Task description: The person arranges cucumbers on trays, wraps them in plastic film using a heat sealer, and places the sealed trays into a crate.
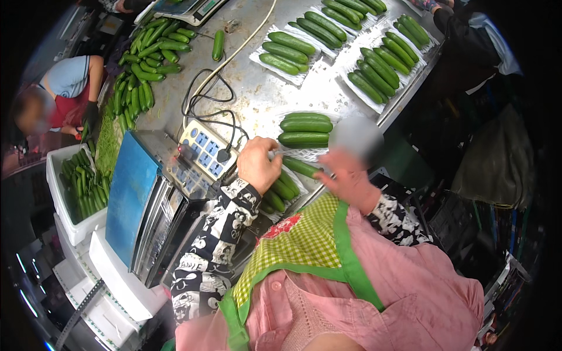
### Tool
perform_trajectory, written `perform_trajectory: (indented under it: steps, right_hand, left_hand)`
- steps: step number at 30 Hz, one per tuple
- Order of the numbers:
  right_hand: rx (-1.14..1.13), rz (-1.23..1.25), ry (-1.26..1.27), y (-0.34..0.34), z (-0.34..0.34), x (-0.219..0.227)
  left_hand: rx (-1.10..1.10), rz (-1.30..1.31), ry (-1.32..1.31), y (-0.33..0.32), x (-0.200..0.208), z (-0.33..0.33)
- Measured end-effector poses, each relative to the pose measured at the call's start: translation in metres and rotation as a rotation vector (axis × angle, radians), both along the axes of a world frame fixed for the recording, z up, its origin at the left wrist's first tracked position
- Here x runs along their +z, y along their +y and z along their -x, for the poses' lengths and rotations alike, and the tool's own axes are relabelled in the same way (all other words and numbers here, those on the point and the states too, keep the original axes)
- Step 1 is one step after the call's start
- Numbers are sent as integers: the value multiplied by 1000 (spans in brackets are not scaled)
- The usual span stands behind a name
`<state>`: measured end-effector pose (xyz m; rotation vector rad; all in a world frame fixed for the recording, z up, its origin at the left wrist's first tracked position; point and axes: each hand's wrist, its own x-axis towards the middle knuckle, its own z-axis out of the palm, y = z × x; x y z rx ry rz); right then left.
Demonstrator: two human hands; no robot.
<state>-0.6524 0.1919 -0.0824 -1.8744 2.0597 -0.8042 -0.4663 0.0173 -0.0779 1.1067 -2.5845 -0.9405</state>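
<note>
A green cucumber (pixel 300 167) lies slantwise between my two hands. My left hand (pixel 259 165) is closed with curled fingers at its left end. At its other end, the fingers of my right hand (pixel 351 182) close on the tip; this hand is slightly blurred. Below the left hand, more cucumbers (pixel 284 186) lie side by side on white netting, partly hidden by that hand and my apron. Just beyond the hands, a small group of cucumbers (pixel 305 130) rests on white foam netting (pixel 280 119).
Several netted cucumber groups (pixel 374 76) line the metal table's (pixel 246 82) far right. A loose cucumber pile (pixel 155 50) lies far left. A power strip (pixel 206 153) with black cables stands beside a blue-topped machine (pixel 133 187). A white crate (pixel 64 158) holds cucumbers near another person (pixel 67 79).
</note>
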Motion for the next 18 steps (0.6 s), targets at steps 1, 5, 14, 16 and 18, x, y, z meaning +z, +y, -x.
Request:
perform_trajectory:
  steps: [1, 5, 14, 16, 18]
  right_hand:
    - [39, -82, 31, -2, -13, 0]
    - [54, -349, 229, -9, -33, -14]
    - [130, -525, -309, 1, 13, 5]
    - [52, -726, -785, 4, 27, 20]
    - [-203, -544, -1334, 9, 37, 28]
  left_hand:
    - [74, -23, 18, -6, -18, -2]
    - [254, -225, 38, -31, -59, 8]
    - [189, -299, -105, -48, -78, 28]
    - [168, -263, -116, -47, -87, 21]
    - [188, -338, -155, -48, -75, 26]
